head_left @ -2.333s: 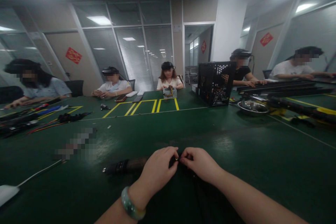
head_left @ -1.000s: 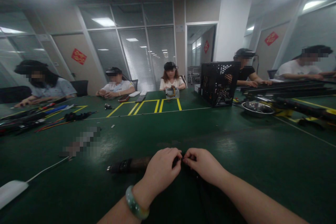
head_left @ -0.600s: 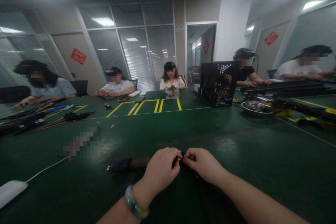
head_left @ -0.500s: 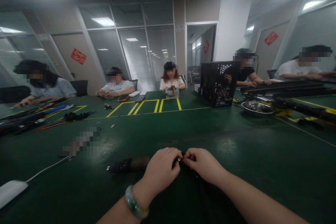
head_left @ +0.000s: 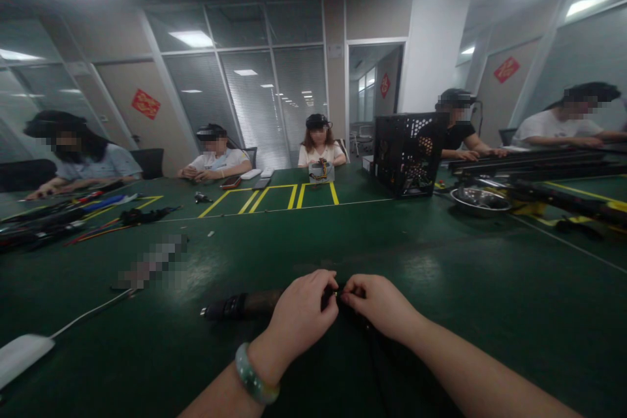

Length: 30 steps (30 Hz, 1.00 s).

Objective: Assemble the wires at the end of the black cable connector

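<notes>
My left hand wears a green bangle and lies across the near side of a dark cylindrical tool with a metal tip at its left end. Its thumb and fingers are closed in a pinch around a small dark piece with a brass-coloured bit. Close by on the right, my right hand is pinched at the same spot; what its fingertips hold is too small and dark to name. Under the right hand, a thin dark cord is faintly visible running toward the near edge.
A white plastic box with a white cable lies on the left of the green table. Beyond are a black computer case, a metal bowl, a power supply and bundled cables. Several people sit around the table.
The left fingers have risen slightly and shifted around the small piece, so its brass-coloured bit shows less. My right hand has barely moved. The dark tool lies nearly where it was.
</notes>
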Available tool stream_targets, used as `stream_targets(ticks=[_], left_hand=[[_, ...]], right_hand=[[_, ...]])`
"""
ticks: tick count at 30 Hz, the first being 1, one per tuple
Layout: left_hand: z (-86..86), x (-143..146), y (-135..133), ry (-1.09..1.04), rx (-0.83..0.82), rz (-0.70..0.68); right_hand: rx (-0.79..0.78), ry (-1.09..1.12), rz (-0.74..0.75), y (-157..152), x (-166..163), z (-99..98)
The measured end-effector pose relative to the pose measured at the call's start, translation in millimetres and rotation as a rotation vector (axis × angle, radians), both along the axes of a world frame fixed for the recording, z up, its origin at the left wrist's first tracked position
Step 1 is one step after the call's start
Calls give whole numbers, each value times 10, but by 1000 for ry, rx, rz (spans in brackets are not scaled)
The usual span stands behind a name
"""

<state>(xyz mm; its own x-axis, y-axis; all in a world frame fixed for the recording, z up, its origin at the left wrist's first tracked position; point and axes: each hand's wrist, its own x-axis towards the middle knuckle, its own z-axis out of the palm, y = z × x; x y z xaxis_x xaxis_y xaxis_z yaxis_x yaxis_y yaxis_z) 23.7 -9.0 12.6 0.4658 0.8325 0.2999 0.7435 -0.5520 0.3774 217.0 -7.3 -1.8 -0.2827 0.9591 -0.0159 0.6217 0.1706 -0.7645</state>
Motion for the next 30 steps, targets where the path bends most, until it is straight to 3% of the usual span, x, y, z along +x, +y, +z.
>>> stream_targets(ticks=[11,30], left_hand=[[-42,-20,27,14,19,-44],[-21,-17,18,23,-10,8]], right_hand=[[84,10,-28,13,-7,-30],[45,19,-8,11,-17,-20]])
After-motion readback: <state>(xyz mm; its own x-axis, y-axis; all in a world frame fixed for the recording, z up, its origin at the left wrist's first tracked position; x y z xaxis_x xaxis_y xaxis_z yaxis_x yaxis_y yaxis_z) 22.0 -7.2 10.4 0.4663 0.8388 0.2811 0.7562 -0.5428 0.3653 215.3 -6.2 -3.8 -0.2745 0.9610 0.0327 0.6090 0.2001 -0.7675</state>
